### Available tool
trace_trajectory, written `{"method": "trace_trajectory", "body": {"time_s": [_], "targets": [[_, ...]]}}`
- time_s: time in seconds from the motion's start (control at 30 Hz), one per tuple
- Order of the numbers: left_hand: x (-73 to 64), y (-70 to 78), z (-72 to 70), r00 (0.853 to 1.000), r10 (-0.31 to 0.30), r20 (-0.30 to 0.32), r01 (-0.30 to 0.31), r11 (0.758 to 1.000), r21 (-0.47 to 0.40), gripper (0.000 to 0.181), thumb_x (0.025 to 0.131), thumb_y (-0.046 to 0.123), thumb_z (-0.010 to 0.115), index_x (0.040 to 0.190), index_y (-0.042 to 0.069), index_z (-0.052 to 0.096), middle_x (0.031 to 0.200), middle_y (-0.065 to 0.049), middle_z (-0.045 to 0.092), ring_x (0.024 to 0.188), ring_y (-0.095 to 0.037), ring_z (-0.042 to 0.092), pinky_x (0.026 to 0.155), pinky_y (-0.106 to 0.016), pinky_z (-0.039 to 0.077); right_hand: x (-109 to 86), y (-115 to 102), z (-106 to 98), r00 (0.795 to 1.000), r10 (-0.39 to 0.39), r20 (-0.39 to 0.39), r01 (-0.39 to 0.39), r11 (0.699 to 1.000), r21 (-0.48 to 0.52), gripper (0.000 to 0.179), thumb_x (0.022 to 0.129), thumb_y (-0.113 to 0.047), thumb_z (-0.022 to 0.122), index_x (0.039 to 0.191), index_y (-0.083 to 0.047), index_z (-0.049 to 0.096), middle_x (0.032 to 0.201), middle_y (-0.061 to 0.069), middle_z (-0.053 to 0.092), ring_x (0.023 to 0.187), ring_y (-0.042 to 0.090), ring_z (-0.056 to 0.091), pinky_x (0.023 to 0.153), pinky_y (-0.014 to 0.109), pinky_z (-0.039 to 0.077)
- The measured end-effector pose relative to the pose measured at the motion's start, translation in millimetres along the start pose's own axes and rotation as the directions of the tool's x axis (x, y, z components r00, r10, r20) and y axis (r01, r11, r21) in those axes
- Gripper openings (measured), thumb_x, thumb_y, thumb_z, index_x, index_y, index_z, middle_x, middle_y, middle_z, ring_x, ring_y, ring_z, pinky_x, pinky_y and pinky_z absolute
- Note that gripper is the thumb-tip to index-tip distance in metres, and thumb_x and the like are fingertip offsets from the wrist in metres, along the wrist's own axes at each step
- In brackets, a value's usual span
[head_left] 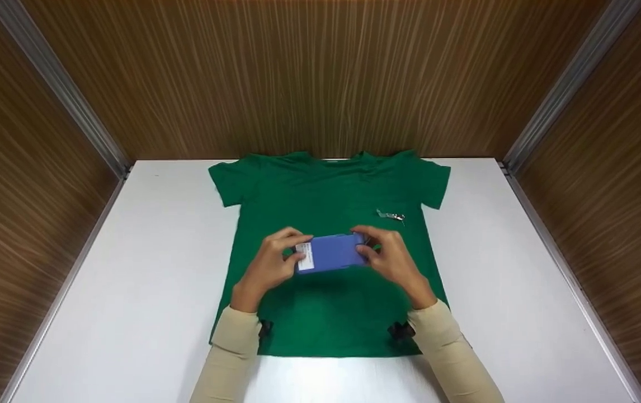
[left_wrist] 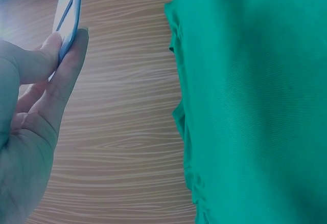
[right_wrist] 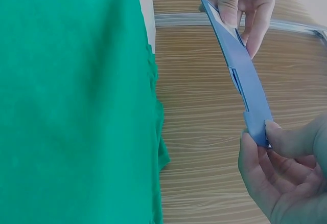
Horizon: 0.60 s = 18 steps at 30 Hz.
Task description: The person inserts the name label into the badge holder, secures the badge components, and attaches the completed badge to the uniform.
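Note:
A flat blue rectangular card holder (head_left: 333,252) with a white label (head_left: 305,257) at its left end is held up above a green T-shirt (head_left: 320,319). My left hand (head_left: 274,262) pinches the labelled end between thumb and fingers. At the opposite end, my right hand (head_left: 393,260) grips the holder with thumb and fingertips. Seen from the right wrist, the thin holder (right_wrist: 248,83) stands nearly edge-on, with slots along its side. On the shirt's upper right lies a small silver clip (head_left: 393,216), touched by neither hand.
The T-shirt is spread flat on a white table (head_left: 158,268), its neck towards the back. A wood-grain panel (head_left: 320,78) rises behind the table, with similar panels on both sides. Metal strips (head_left: 572,78) run along the corners.

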State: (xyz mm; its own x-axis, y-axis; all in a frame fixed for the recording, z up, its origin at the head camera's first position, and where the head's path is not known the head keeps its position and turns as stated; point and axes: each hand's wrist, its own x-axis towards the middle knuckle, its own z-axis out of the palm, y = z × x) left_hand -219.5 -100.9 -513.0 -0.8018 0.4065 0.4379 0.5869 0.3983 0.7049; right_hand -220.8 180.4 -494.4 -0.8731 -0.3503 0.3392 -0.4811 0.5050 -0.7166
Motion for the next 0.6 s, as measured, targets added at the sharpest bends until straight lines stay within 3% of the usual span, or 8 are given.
{"method": "trace_trajectory", "body": {"time_s": [0.17,0.6], "targets": [[1.0,-1.1,1.2,1.0,0.01,0.003,-0.01,1.0,0.008,0.034,0.096,-0.007,0.065,0.128,0.002,0.072,0.116,-0.016,0.067,0.104,-0.025,0.064,0.084,-0.041,0.057,-0.2,1.4,-0.7,1.0,0.0,0.003,0.0,1.0,0.001,0.031,0.097,0.002,0.066,0.128,0.001,0.069,0.106,0.021,0.074,0.081,0.022,0.071,0.067,0.037,0.059],[-0.3,0.9,0.2,1.0,0.013,0.0,-0.013,1.0,0.011,0.033,0.096,-0.006,0.065,0.127,0.001,0.072,0.115,-0.016,0.067,0.103,-0.026,0.065,0.085,-0.045,0.059,-0.3,-1.8,0.8,1.0,-0.007,-0.002,0.007,1.0,0.004,0.03,0.098,0.002,0.065,0.128,0.002,0.069,0.108,0.021,0.075,0.081,0.024,0.071,0.068,0.035,0.061]]}}
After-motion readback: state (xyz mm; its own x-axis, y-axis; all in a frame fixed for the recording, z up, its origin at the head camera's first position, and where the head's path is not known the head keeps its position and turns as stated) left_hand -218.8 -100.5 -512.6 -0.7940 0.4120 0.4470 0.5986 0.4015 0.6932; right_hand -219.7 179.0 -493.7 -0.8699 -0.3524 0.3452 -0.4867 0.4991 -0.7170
